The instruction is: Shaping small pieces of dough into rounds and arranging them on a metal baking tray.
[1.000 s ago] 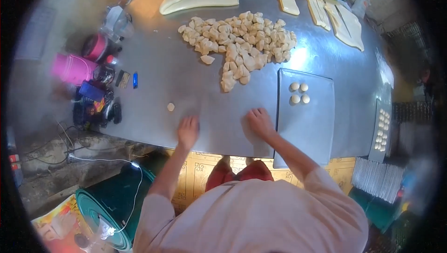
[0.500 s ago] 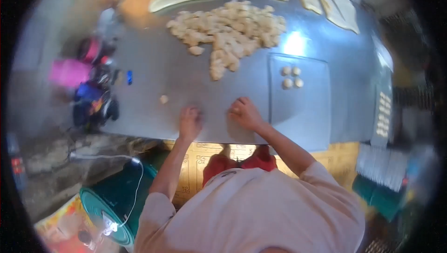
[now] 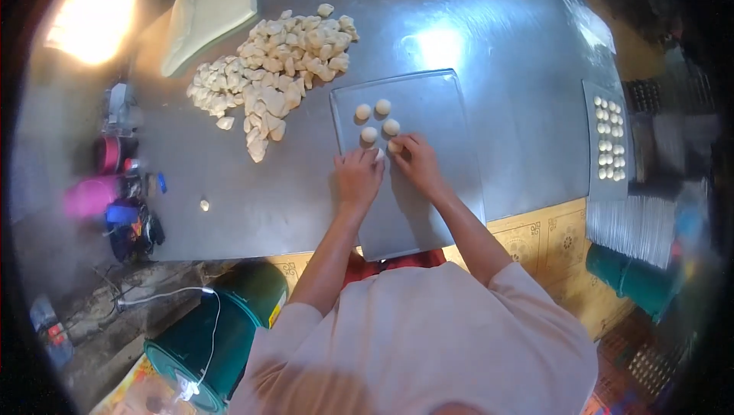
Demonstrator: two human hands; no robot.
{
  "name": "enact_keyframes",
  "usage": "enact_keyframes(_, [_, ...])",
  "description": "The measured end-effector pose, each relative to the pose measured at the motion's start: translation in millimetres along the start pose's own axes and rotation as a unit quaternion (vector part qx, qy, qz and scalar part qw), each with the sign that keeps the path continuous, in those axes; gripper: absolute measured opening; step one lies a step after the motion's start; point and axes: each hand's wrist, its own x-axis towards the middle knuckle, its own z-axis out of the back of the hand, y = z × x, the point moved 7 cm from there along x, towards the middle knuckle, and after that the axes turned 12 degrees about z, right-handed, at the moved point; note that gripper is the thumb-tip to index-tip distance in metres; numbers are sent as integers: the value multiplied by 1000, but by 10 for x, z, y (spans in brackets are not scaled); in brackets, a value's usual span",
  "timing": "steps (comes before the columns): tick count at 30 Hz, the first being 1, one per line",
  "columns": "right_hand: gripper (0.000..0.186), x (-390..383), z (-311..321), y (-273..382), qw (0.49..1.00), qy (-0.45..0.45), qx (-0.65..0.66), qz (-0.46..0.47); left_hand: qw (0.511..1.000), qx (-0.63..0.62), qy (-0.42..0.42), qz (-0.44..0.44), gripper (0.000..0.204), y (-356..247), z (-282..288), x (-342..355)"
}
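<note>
While both hands [image 3: 386, 170] press, curled fingers [image 3: 399, 146] pinch dough balls [image 3: 393, 147], tray [image 3: 443, 186]

We see a brushed metal surface [image 3: 497, 56], glossy under the light, a smooth matt metal baking tray [image 3: 436, 186], soft floury dough balls [image 3: 376, 121], and rough-cut matt dough pieces [image 3: 275, 71].

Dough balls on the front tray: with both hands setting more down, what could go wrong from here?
1. The two new dough balls under the fingertips sit very close to the four already placed; they may touch and stick together.
2. The baking tray overhangs the metal table's near edge; pressing near its front could tip it.
3. A stray dough piece lies apart from the cut dough pile and could be overlooked.
</note>
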Motion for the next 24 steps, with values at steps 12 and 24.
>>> enact_keyframes(12, [22,106,378,307,997,-40,15,56,957,28,-244,152,37,1127,968,568])
enact_keyframes(24, [16,-45,-300,937,999,-13,35,36,992,-58,-77,75,31,2250,1189,858])
